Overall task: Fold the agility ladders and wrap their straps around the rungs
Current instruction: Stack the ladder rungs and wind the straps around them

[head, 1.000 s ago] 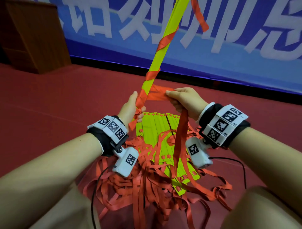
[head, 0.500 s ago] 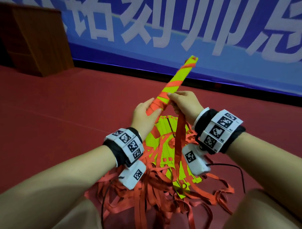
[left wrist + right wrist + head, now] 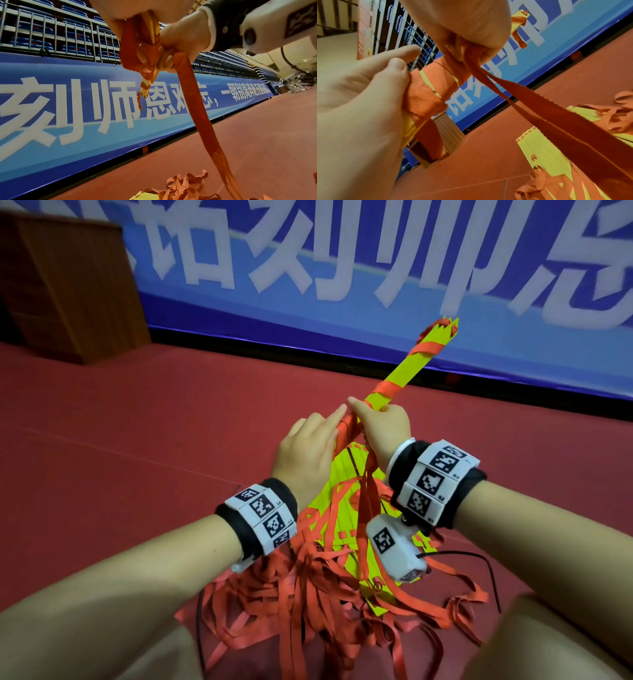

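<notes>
Head view: a person sits on a red floor (image 3: 137, 440) with both forearms stretched forward, each wrist wearing a black band with white coded tags. Between the hands a bundle of yellow rungs (image 3: 407, 371) slants up and away to the right, bound by several turns of orange strap. The right hand (image 3: 383, 429) is curled around the bundle's lower part. The left hand (image 3: 308, 453) lies against the near end of the bundle, fingers straight and close together, pointing up along it. From the right hand a loose strap (image 3: 368, 494) hangs down to a pile (image 3: 308, 594) of more flat yellow rungs and tangled orange straps on the floor in front of the person's knees. Behind runs a blue banner (image 3: 342, 285) with large white characters, and a brown wooden cabinet (image 3: 68, 285) stands at far left.

Left wrist view: seen from below, the right hand (image 3: 180, 40) has its fingers clamped on the bundle (image 3: 147, 81) and on the loose strap (image 3: 197, 108), which falls toward the pile (image 3: 180, 189) at the bottom edge. Blue stadium seats (image 3: 51, 33) rise behind railings above the banner.

Right wrist view: the left hand (image 3: 359, 101) presses its thumb on the wound orange strap at the bundle's end (image 3: 426, 94); the fingers beyond stretch out straight. The right hand's (image 3: 467, 27) fingers curl around the bundle and pinch the loose strap (image 3: 547, 115), which runs down to the right over the pile (image 3: 556, 155).
</notes>
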Action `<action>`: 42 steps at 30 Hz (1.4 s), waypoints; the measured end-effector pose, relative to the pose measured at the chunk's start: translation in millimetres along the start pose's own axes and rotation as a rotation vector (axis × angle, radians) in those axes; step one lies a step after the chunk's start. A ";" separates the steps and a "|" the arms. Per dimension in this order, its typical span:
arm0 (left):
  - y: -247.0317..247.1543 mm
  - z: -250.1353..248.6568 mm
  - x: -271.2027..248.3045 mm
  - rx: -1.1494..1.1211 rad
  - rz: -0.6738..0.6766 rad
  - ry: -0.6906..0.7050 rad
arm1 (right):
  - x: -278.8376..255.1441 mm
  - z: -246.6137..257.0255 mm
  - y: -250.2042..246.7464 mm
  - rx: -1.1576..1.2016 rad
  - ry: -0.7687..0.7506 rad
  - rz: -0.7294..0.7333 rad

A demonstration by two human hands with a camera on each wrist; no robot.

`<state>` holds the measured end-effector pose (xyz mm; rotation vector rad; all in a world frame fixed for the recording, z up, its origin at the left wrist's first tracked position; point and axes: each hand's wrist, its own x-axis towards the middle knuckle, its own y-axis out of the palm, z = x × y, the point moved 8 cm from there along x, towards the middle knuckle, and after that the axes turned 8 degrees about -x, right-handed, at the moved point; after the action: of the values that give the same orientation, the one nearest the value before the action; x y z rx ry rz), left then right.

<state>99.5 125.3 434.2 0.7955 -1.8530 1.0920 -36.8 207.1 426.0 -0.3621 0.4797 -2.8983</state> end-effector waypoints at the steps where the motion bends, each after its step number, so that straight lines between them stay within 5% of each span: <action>1: 1.0 -1.0 -0.4 0.010 0.002 0.019 | 0.0 -4.5 -0.2 0.000 0.036 0.000; 4: 5.0 -3.8 -3.5 0.017 0.025 0.034 | -2.3 -17.4 1.8 0.049 0.102 0.026; 6: 6.5 -1.4 -4.2 -0.111 0.036 -0.084 | -2.5 -18.1 2.1 0.084 0.076 0.044; 10: 20.1 20.0 -10.9 -0.420 0.095 -0.560 | -1.5 -4.7 0.5 0.103 -0.049 0.063; 12: 31.0 28.0 -20.7 -0.718 0.159 -0.889 | -4.6 5.3 0.1 0.084 -0.140 0.091; 14: 38.2 25.7 -25.5 -1.001 0.245 -1.059 | -12.3 19.2 1.3 0.100 -0.245 0.158; 17: 28.6 21.8 -17.4 -1.151 0.321 -1.017 | -24.5 38.9 4.0 0.188 -0.343 0.300; 23: 13.2 21.9 -7.5 -1.299 0.250 -0.992 | -31.5 57.4 8.5 0.217 -0.381 0.444; 27: 3.5 30.4 2.7 -1.191 0.176 -0.889 | -22.1 52.8 10.2 0.142 -0.321 0.502; 32: -7.2 47.6 0.2 -1.025 0.107 -0.950 | -18.7 42.7 8.2 -0.203 -0.382 0.518; 37: -12.2 71.9 -9.5 -0.920 0.084 -1.005 | -17.0 22.9 12.7 -0.338 -0.257 0.596; 42: -12.3 81.7 -8.8 -0.847 0.093 -0.962 | -17.8 11.3 23.9 -0.099 -0.019 0.619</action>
<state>86.6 47.6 407.9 0.7467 -2.8269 -0.1989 -13.6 185.4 424.7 -0.2054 0.6067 -2.2759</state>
